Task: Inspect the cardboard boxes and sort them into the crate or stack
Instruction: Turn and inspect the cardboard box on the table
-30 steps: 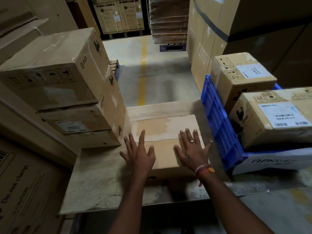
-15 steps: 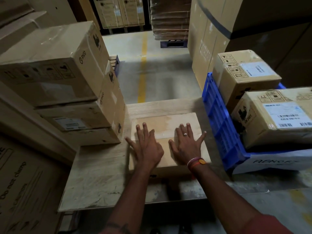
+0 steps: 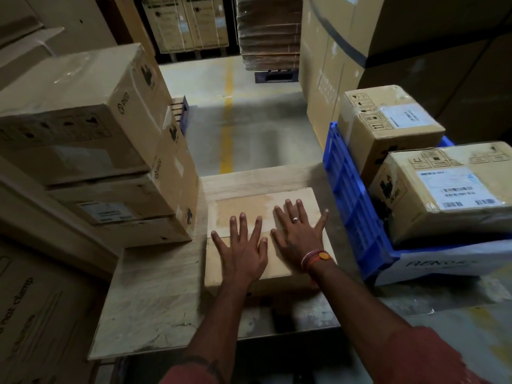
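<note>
Head view shows straight, spread fingers [image 3: 291, 210] of both hands lying flat on the top of a low flat tan cardboard box [image 3: 241, 210], the left hand [image 3: 242, 249] beside the right hand [image 3: 297, 239], neither curled around anything. That box rests on a pale wooden counter [image 3: 155, 295], just beside a stack of three brown cardboard boxes [image 3: 91, 151] at the left. At the right stands a blue plastic crate [image 3: 352, 200] holding two taped brown cardboard boxes with white labels [image 3: 443, 195].
</note>
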Demonstrator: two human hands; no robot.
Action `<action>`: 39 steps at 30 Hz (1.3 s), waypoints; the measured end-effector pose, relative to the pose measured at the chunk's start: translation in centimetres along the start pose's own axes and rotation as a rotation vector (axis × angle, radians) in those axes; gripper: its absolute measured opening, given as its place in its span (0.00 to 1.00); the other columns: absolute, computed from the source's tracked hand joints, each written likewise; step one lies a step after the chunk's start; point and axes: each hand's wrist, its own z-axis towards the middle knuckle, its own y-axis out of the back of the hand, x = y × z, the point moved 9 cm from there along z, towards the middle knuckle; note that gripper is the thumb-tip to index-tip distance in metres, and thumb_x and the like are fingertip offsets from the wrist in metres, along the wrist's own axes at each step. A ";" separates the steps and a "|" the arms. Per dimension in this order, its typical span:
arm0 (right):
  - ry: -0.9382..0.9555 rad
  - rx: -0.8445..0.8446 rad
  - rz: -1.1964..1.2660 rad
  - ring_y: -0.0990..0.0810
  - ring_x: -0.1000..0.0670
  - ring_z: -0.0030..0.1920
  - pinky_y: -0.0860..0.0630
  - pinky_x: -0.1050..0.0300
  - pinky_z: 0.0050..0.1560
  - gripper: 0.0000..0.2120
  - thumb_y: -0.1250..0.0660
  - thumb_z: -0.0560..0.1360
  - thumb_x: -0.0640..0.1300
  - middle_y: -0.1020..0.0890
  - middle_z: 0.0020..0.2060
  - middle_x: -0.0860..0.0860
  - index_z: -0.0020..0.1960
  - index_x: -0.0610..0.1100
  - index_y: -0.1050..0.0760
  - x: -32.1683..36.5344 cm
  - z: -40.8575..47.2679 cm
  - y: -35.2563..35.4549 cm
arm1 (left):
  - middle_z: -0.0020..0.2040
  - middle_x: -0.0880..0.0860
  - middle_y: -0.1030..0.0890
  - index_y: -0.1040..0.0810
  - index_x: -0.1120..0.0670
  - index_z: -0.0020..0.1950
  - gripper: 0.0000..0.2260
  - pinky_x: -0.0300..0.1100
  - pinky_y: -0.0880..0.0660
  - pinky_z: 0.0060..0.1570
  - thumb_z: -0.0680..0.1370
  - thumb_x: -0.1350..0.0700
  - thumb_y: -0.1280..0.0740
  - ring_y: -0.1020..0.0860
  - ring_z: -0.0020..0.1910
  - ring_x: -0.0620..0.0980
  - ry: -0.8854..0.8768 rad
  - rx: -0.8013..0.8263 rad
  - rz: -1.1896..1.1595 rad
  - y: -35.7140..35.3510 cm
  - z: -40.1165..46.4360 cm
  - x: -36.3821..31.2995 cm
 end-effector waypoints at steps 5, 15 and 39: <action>-0.027 -0.001 -0.002 0.65 0.45 0.83 0.64 0.15 0.67 0.33 0.61 0.81 0.69 0.60 0.84 0.54 0.83 0.60 0.61 -0.7 0.0 -0.8 | 0.86 0.51 0.58 0.56 0.37 0.84 0.29 0.76 0.64 0.72 0.83 0.37 0.59 0.62 0.84 0.54 0.002 0.000 -0.001 0.5 -0.1 0.1; -0.111 -0.033 0.161 0.66 0.42 0.83 0.55 0.17 0.71 0.36 0.49 0.81 0.69 0.60 0.84 0.52 0.84 0.60 0.56 -2.0 0.4 -0.2 | 0.85 0.54 0.65 0.64 0.44 0.83 0.64 0.75 0.52 0.74 0.60 0.17 0.35 0.58 0.84 0.58 0.444 0.036 -0.401 2.0 0.5 7.3; -0.381 -0.688 1.252 0.26 0.44 0.66 0.24 0.42 0.64 0.34 0.45 0.75 0.76 0.33 0.68 0.44 0.75 0.59 0.35 -7.7 -6.4 4.8 | 0.69 0.53 0.22 0.30 0.44 0.74 0.38 0.55 0.24 0.65 0.71 0.23 0.41 0.22 0.64 0.56 0.504 -0.435 -1.045 8.9 -1.2 9.6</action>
